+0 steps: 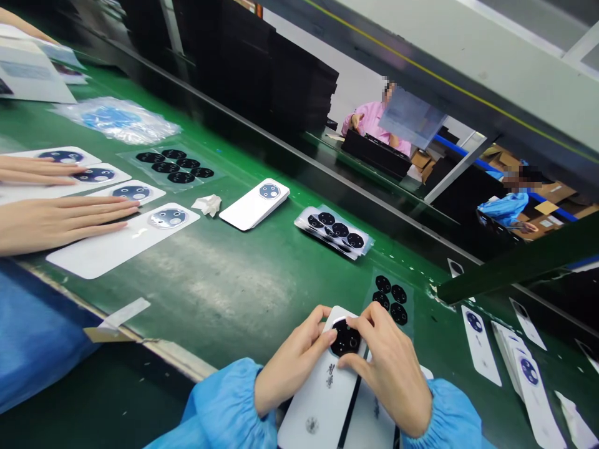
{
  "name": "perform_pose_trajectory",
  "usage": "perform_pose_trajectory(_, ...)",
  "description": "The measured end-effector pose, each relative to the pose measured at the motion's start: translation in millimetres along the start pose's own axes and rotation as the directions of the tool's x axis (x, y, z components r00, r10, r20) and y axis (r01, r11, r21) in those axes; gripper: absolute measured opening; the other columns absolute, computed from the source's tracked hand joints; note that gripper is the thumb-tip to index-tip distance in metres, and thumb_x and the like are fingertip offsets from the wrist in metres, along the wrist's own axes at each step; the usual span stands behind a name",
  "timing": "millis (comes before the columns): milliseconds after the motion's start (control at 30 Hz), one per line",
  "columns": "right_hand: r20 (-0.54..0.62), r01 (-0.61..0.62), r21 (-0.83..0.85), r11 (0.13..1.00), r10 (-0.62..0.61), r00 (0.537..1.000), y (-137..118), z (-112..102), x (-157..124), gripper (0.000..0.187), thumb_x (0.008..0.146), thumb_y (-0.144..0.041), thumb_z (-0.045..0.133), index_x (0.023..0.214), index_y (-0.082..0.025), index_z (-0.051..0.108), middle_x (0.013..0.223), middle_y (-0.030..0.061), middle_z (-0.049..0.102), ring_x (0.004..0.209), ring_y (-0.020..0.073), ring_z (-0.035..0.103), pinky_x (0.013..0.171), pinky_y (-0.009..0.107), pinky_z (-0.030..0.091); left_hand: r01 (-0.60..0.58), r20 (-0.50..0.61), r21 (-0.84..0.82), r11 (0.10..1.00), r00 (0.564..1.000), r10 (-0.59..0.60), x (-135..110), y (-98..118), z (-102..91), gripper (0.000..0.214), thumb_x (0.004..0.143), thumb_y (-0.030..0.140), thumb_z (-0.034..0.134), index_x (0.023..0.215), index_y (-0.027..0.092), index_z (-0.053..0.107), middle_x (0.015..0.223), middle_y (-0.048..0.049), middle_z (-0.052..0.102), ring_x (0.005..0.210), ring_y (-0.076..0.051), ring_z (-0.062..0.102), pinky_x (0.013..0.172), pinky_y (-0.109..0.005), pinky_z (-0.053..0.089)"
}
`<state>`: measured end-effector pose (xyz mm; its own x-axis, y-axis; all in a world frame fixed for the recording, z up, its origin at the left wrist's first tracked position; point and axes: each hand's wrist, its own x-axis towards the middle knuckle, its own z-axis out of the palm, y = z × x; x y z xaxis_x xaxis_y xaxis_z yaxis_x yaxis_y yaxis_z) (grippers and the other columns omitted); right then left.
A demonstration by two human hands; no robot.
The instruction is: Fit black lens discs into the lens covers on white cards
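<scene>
My left hand [292, 360] and my right hand [390, 368] both rest on a white phone back cover [322, 399] near the front edge of the green belt. Their fingertips pinch and press a round black camera-lens piece [346, 338] at the cover's top. A second white cover [369, 421] lies beside it under my right hand. Just beyond my fingers lies a clear sheet carrying several black lens rings [390, 298].
A co-worker's two hands [60, 218] lie flat on white covers [121, 240] at the left. A lone white cover [255, 204], a stack of lens sheets [334, 231], another lens sheet [174, 166] and a crumpled bit [208, 204] lie on the green belt [224, 280]. More covers [482, 343] lie at right.
</scene>
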<state>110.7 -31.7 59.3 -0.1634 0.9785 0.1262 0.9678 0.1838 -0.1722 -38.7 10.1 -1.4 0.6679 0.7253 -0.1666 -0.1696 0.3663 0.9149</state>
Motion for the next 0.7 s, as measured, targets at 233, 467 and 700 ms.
perform_pose_trajectory(233, 0.053, -0.011, 0.063, 0.998, 0.008, 0.999, 6.4, -2.3, 3.0, 0.04, 0.06, -0.023, 0.082, 0.09, -0.02, 0.055, 0.088, 0.0018, 0.05, 0.076, 0.0195, 0.052, 0.065, 0.035, 0.049, 0.055, 0.031, -0.053, 0.997, 0.998, -0.053, 1.6, -1.0, -1.6, 0.038, 0.084, 0.051, 0.053, 0.105, 0.02, 0.044, 0.074, 0.0014, 0.059, 0.058, -0.01, 0.052, 0.05, -0.019, 0.035)
perform_pose_trajectory(467, 0.102, -0.206, 0.41, 0.888, 0.18, 0.978, 25.2, -8.2, -3.1, 0.023, 0.086, -0.03, 0.054, 0.107, -0.022, 0.054, 0.101, 0.0061, 0.052, 0.089, 0.0198, 0.055, 0.066, 0.03, 0.05, 0.09, 0.026, -0.139, 0.986, 0.996, -0.087, 2.2, 4.6, -2.3, 0.038, 0.081, 0.049, 0.057, 0.102, 0.02, 0.044, 0.079, -0.0002, 0.063, 0.063, -0.012, 0.057, 0.054, -0.021, 0.039)
perform_pose_trajectory(700, 0.436, -0.501, 0.742, 0.446, 0.246, 0.865, 31.5, -3.6, -4.2, 0.042, 0.081, -0.052, 0.053, 0.1, -0.015, 0.051, 0.064, -0.0021, 0.055, 0.056, 0.0136, 0.057, 0.054, 0.027, 0.047, 0.077, 0.032, -0.152, 0.985, 0.997, -0.073, 2.4, 6.0, -1.5, 0.039, 0.08, 0.05, 0.059, 0.1, 0.019, 0.044, 0.078, -0.0007, 0.065, 0.061, -0.012, 0.057, 0.053, -0.02, 0.039)
